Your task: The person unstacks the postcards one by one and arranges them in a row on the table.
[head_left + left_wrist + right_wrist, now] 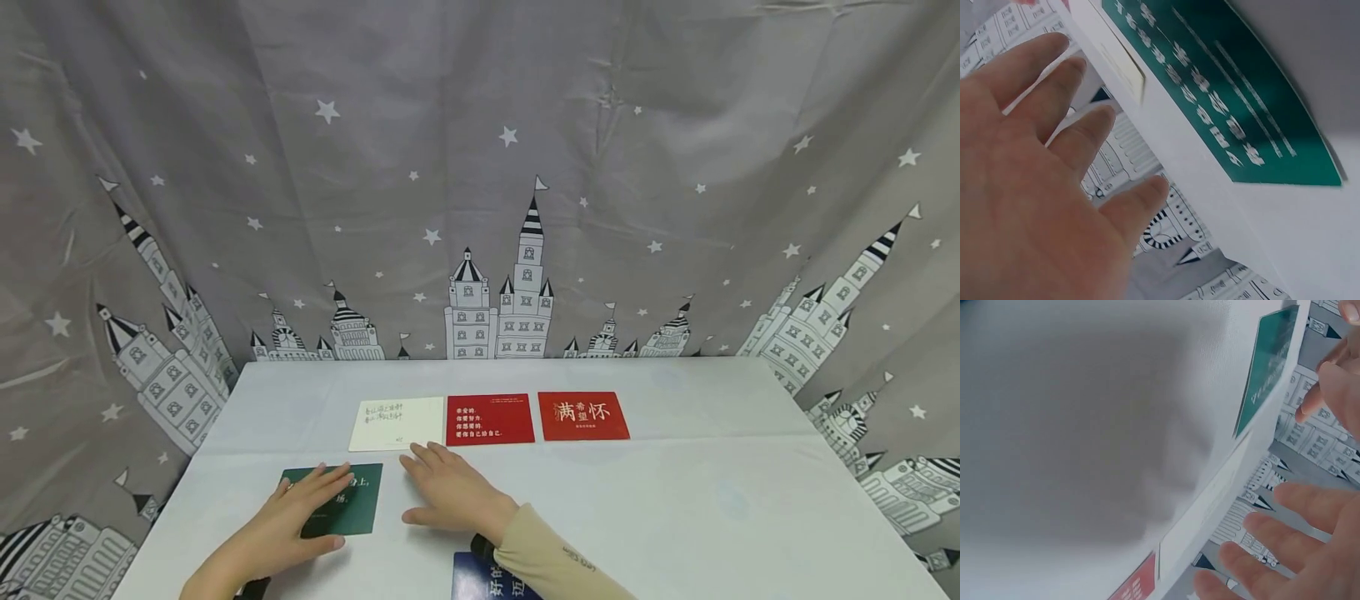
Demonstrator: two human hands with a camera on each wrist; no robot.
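A dark green card [360, 512] with white printed characters lies at the left front of the table. Over it hovers my left hand [281, 521], its fingers spread and holding nothing. The left wrist view shows a gap between those fingers and the green card [1210, 94]. To the right, my right hand [453, 493] is held above the white surface with fingers extended, its fingertips just below a cream card [412, 423] with handwriting. In the right wrist view that hand [1310, 550] also grips nothing. A blue card [474, 579] sits partly hidden beneath my right forearm.
Two red cards continue the back row beside the cream one: a darker red card [510, 417] in the middle and a brighter red card [585, 429] at the right. A white cloth covers the table [720, 500]. Behind it hangs a grey curtain [375, 167] printed with castles and stars.
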